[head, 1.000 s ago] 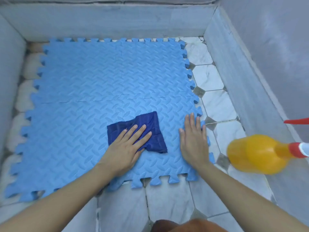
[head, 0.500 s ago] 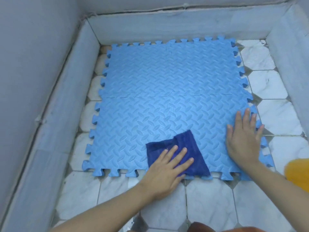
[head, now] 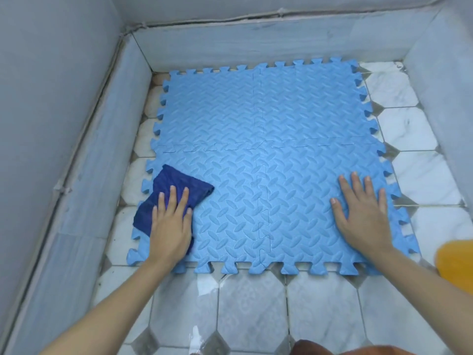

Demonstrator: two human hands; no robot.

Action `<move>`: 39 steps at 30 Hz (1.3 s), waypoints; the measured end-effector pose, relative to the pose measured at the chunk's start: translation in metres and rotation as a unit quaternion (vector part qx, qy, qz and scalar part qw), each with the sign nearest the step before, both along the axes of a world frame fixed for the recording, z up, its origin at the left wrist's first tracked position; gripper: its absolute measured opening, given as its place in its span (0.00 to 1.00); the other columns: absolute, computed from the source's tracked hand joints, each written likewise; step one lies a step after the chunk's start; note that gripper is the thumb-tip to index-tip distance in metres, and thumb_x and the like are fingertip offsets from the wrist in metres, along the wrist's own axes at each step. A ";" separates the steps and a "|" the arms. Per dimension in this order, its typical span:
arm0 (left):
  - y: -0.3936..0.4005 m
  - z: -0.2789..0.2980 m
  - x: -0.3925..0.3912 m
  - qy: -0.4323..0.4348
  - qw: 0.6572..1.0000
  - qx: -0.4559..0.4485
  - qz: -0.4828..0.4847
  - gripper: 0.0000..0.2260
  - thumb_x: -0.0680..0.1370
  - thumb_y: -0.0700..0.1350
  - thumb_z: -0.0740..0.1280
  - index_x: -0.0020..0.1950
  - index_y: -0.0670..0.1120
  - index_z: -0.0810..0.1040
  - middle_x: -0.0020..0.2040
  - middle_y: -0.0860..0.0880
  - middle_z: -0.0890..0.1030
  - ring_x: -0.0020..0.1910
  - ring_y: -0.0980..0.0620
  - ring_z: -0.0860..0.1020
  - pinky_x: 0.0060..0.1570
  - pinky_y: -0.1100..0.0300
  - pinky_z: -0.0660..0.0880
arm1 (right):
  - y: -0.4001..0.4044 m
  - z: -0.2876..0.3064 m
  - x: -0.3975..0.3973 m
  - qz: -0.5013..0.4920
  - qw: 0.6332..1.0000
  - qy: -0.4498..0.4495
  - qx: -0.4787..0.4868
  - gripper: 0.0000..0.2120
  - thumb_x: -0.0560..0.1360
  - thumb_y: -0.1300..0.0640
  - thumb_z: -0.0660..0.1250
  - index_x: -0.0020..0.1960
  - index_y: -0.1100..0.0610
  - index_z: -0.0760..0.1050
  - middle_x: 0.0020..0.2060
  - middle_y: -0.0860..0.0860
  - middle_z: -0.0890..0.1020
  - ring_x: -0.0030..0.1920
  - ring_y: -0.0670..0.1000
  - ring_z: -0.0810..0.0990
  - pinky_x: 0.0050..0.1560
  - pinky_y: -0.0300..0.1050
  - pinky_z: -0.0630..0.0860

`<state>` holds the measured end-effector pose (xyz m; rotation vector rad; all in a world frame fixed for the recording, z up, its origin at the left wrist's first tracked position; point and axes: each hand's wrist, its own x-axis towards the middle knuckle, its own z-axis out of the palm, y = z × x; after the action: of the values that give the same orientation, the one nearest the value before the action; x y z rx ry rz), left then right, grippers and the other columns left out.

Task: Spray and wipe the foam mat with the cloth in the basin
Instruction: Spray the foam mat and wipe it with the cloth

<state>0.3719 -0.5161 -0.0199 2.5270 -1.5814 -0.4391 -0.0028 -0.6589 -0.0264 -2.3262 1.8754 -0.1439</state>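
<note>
The mat (head: 268,162) lay flat on the tiled floor (head: 250,316) of the basin (head: 107,139), its four tiles locked together. The left hand (head: 170,226) pressed the cloth (head: 166,198) down with straight fingers at the mat's near-left corner, the cloth partly hanging past the left edge. The right hand (head: 363,216) lay flat and empty on the near-right part of the mat, holding it down. The bottle (head: 458,262) showed only as an orange shape at the right edge, near the mat's near-right corner.

The likely trouble: with the cloth so close to the edge, a firm stroke could lift or curl the toothed border, or pull the near-left tile loose at its seam, since the steadying hand sat well apart on the other side. The floor looked wet in front, so the mat might also slide.

Against half a second earlier, the cloth and left hand had travelled from the near-middle of the mat to its left corner, while the right hand kept its place. A second earlier the bottle had been in fuller view.
</note>
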 end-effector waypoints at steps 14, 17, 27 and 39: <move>-0.103 -0.007 -0.030 -0.041 0.987 -0.023 -0.151 0.24 0.81 0.55 0.46 0.78 0.55 0.55 0.79 0.50 0.54 0.77 0.47 0.53 0.73 0.44 0.55 | -0.001 0.000 -0.004 0.006 1.000 -0.027 0.005 0.30 0.78 0.39 0.47 0.78 0.48 0.59 0.78 0.50 0.58 0.79 0.54 0.52 0.77 0.57 0.44; -0.120 0.000 0.003 -0.006 0.999 0.025 -0.047 0.24 0.83 0.55 0.45 0.79 0.55 0.48 0.79 0.50 0.46 0.78 0.47 0.44 0.75 0.46 0.45 | 0.000 0.002 -0.003 0.004 1.000 -0.028 0.002 0.30 0.79 0.39 0.48 0.78 0.49 0.59 0.78 0.50 0.58 0.79 0.53 0.52 0.78 0.57 0.44; -0.002 -0.004 -0.079 -0.034 0.937 -0.021 -0.347 0.23 0.81 0.54 0.52 0.77 0.58 0.57 0.78 0.51 0.58 0.76 0.48 0.56 0.72 0.50 0.53 | -0.001 0.001 -0.006 0.007 0.999 -0.035 0.006 0.30 0.78 0.38 0.48 0.77 0.48 0.59 0.78 0.49 0.59 0.79 0.52 0.52 0.78 0.57 0.45; -0.039 -0.001 -0.029 0.023 0.986 -0.007 -0.166 0.25 0.81 0.59 0.41 0.77 0.55 0.53 0.78 0.50 0.52 0.77 0.48 0.45 0.74 0.47 0.49 | 0.000 0.005 0.002 0.006 1.000 0.013 0.019 0.31 0.79 0.41 0.45 0.79 0.52 0.57 0.79 0.52 0.57 0.79 0.56 0.50 0.77 0.60 0.44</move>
<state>0.3432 -0.5551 -0.0208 2.2265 -1.9851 -0.5132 -0.0012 -0.6589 -0.0214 -2.3255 1.8589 -0.0765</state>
